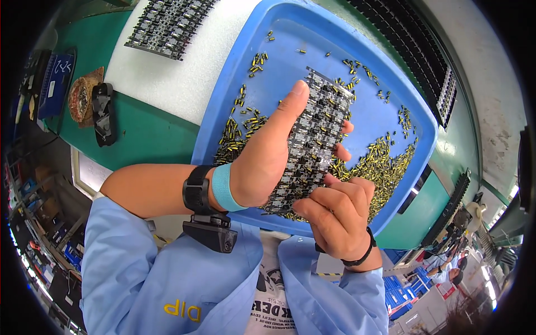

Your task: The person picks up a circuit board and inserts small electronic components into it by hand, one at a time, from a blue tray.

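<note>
Blue tray [318,36] below, right fingers [335,196] curl at circuit panel [318,128].

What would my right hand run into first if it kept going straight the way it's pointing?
The circuit board in your left hand. Your right hand already overlaps its near end in the picture, though whether it touches is hard to tell from this single view.

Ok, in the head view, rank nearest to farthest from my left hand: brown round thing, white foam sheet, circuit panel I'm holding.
1. Circuit panel: held in your left hand.
2. White foam sheet: upper left, beyond the blue tray.
3. Brown round thing: farther left, on the green table.
</note>
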The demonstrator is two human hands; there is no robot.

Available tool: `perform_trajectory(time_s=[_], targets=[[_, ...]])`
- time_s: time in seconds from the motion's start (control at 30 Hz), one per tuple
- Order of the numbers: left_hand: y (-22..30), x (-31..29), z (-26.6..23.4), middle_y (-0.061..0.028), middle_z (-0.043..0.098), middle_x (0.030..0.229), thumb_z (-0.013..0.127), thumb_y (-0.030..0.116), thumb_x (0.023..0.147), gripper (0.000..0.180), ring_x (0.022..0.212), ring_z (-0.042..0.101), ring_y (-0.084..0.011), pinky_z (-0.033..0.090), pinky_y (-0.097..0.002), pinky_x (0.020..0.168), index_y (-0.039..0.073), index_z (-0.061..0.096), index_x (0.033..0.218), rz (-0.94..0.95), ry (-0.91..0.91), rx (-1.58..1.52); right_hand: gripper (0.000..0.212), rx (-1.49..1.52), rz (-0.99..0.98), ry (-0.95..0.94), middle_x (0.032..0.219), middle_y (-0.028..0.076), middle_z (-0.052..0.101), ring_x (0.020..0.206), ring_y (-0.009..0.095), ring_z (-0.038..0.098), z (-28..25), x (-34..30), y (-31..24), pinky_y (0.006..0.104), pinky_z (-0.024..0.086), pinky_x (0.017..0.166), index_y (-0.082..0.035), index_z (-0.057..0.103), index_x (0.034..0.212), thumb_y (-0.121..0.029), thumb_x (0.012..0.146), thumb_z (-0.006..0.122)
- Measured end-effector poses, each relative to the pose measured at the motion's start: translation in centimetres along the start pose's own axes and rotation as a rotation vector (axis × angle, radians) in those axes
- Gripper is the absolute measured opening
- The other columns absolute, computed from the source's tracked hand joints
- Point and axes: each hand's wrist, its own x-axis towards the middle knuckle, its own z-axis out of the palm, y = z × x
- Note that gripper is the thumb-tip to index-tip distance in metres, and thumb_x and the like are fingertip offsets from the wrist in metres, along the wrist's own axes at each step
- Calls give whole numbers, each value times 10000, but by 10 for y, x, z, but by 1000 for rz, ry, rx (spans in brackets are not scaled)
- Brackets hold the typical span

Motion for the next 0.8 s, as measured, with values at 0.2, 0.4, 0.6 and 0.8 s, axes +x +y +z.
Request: perform_trajectory(time_s=[0.2,0.4,0.6,0.8], targets=[[-2,1,1,-169,682,1308,309,628,1140,710,1070,727,-280,645,-445,864,39,547,1457,-21,20,8,252,104,30,-43,997,12,679,943,251,630,-2,1,5,427,435,814,-135,792,984,-144,733,811],[1,4,-7,-176,681,1303,315,640,1132,730,1073,726,-290,657,-473,871,31,540,1466,-35,-64,-133,317,-30,-64,81,997,-13,674,942,224,610,1,-4,1,404,445,783,-148,815,1035,-249,749,904],[8,1,-5,-188,641,1377,296,683,1112,793,1152,705,-301,671,-511,885,30,509,1508,-106,-51,-93,362,-132,-195,166,1040,12,721,928,179,613,4,-12,6,355,456,749,-95,826,1022,-207,711,972],[12,0,3,-171,649,1361,290,712,1098,818,1137,708,-320,652,-558,921,35,526,1491,-87,-64,-117,368,81,-39,153,1016,-1,699,879,173,609,-12,-3,5,337,492,716,-89,787,1097,-165,778,954]])
